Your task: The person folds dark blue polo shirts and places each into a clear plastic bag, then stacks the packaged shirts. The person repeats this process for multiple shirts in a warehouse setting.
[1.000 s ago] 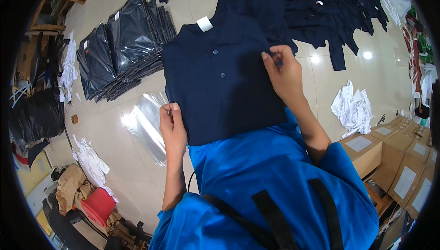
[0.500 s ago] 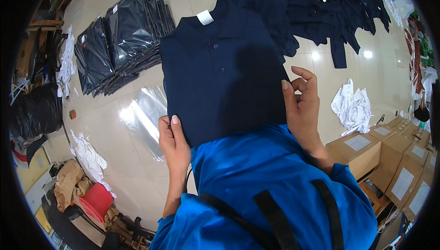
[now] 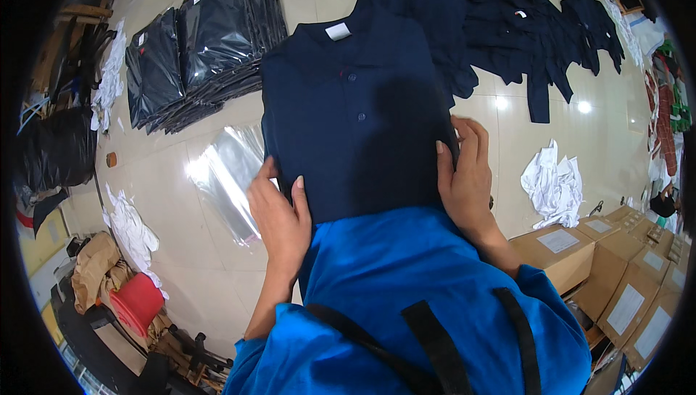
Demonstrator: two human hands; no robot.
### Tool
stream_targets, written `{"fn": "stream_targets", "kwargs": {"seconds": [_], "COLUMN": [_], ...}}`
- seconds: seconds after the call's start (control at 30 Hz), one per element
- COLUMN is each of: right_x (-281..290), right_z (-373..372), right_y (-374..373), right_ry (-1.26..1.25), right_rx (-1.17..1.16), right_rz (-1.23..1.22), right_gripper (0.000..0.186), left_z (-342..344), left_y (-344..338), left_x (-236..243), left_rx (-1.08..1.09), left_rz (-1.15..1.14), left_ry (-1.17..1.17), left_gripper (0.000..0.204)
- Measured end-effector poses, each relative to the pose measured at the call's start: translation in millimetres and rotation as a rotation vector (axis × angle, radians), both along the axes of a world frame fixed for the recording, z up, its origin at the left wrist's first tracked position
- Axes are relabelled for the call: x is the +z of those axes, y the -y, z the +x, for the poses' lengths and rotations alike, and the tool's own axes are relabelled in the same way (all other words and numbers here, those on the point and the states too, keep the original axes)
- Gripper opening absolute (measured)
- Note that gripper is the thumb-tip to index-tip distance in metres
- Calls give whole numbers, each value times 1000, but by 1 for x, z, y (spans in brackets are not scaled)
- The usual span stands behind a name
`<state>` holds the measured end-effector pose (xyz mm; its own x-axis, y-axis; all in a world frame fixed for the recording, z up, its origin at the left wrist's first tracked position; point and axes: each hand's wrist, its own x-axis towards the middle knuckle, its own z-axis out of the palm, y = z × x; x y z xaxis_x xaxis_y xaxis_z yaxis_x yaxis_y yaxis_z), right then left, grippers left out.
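A folded navy polo shirt [image 3: 319, 134] lies before me, its collar away from me, with a white label at the neck and two buttons down the front. My left hand [image 3: 279, 210] grips its near left edge, thumb on top and fingers along the side. At the right edge, my right hand [image 3: 467, 177] has its thumb on the cloth and its fingers bent around the side. Both hands' undersides are hidden. A dark shadow covers the shirt's right half. What supports the shirt from below cannot be seen.
Clear plastic bags [image 3: 233, 177] lie on the tiled floor to the left, before stacks of bagged dark garments [image 3: 217, 32]. More navy shirts [image 3: 486, 25] spread at the far right. White cloth [image 3: 552, 185], cardboard boxes [image 3: 558, 254] and a red bucket [image 3: 138, 304] stand around.
My right hand has come in from beside the shirt to its right edge. My left hand has shifted its fingers outward along the left edge. The shirt sits slightly further right in view.
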<state>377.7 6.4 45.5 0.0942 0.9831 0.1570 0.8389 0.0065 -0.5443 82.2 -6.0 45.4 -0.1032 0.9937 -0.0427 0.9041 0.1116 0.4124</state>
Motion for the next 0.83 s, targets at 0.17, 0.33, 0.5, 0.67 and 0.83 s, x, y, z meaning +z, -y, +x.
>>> {"fn": "stream_targets", "kwargs": {"seconds": [0.17,0.33,0.5,0.67,0.83], "right_x": [3,-13,-26,-42,-68], "right_z": [-26,-25,-7,-14,-26], "right_y": [-8,-12,-98,-178,-184], "right_ry": [99,140,-159,-48,-29], "right_rx": [319,344,193,102,96], "right_rz": [-76,-128,245,119,-136], "right_gripper": [73,70,57,71,85], "left_z": [33,36,17,6,-22], "left_y": [-13,-27,-111,-188,-220], "left_x": [0,-19,-46,-67,-106], "left_rx": [-305,-242,-70,32,100], "left_rz": [-73,-147,272,232,-15], "left_ry": [122,69,204,57,593], "left_gripper": [72,72,61,49,54]}}
